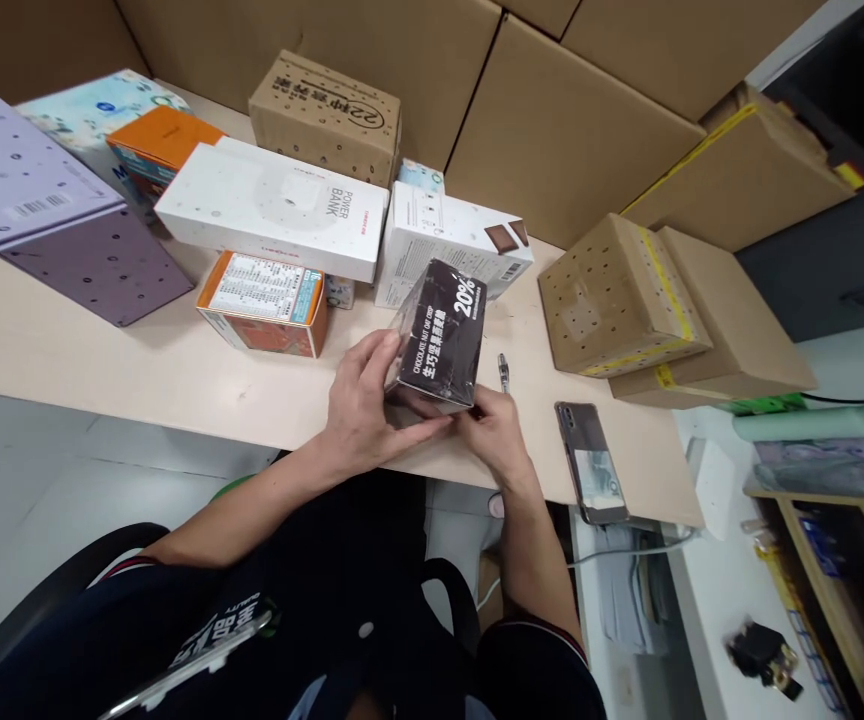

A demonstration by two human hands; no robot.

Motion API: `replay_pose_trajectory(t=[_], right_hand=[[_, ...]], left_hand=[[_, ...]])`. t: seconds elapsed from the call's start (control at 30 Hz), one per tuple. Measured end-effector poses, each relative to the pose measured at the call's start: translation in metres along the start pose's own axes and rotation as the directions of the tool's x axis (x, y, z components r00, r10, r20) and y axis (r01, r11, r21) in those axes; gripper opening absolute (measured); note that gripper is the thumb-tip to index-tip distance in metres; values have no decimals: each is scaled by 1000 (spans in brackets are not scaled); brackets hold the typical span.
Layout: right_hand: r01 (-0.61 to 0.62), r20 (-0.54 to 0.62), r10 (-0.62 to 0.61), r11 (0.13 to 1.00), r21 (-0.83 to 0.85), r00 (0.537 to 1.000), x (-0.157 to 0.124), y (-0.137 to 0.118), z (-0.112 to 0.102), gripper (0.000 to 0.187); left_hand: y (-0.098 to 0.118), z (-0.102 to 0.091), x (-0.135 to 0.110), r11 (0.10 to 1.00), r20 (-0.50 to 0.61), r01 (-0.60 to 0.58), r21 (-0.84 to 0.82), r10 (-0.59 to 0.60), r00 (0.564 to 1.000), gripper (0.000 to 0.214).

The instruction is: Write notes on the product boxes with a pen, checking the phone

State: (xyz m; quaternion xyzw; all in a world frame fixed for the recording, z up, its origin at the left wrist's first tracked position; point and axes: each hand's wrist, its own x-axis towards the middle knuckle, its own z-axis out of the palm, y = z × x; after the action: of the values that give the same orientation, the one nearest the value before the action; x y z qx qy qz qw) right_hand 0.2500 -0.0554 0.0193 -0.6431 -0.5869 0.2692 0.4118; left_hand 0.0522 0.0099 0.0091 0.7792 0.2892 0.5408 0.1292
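Between my hands, tilted above the front part of the table (267, 400), is a dark brown box of chocolate nut oat crisp (439, 340) with "20%" printed in white. Its surface looks glossy, like clear wrap. My left hand (364, 400) grips its left side, thumb at the near lower edge and fingers along the far side. My right hand (496, 425) holds the lower right corner, its fingertips partly hidden by the box. Just behind stands a white box with chocolate pictures (469, 240). A pen (504, 373) lies right of the held box.
A white power bank box (274, 205), an orange box (267, 300), a purple box (42, 200) and a brown carton (327, 115) stand at the back and left. Taped cartons (619, 300) sit on the right, with a phone (592, 462) near the front edge.
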Motion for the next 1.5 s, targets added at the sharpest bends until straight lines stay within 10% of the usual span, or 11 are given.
replay_pose_trajectory(t=[0.17,0.33,0.47,0.63,0.8,1.07,1.5], right_hand=[[-284,-497,113,916,-282,860,-6,7,-36,37],[-465,-320,338,669,-580,885,-10,10,-54,29],[-421,-278,321,760,-494,905,-8,9,-50,23],[-213,-450,262,964,156,854,-6,3,-55,26],[245,-553,117,808,536,825,0,-24,-66,28],[516,-604,-232,781,352,762,22,-88,-39,20],[412,-392,-279,857,311,877,45,-113,-22,14]], left_hand=[[3,0,-5,990,1,123,-63,-123,992,92],[-6,-3,-3,989,-85,27,-146,-40,996,95],[-15,-4,-5,974,-128,-24,-226,-5,992,97],[-15,-5,-8,949,-117,-21,-313,-16,993,97],[-14,-6,-5,924,-87,8,-383,-44,995,96],[-16,-12,11,876,-57,-140,-462,128,990,64],[-9,-16,38,922,-91,-211,-323,192,977,47]])
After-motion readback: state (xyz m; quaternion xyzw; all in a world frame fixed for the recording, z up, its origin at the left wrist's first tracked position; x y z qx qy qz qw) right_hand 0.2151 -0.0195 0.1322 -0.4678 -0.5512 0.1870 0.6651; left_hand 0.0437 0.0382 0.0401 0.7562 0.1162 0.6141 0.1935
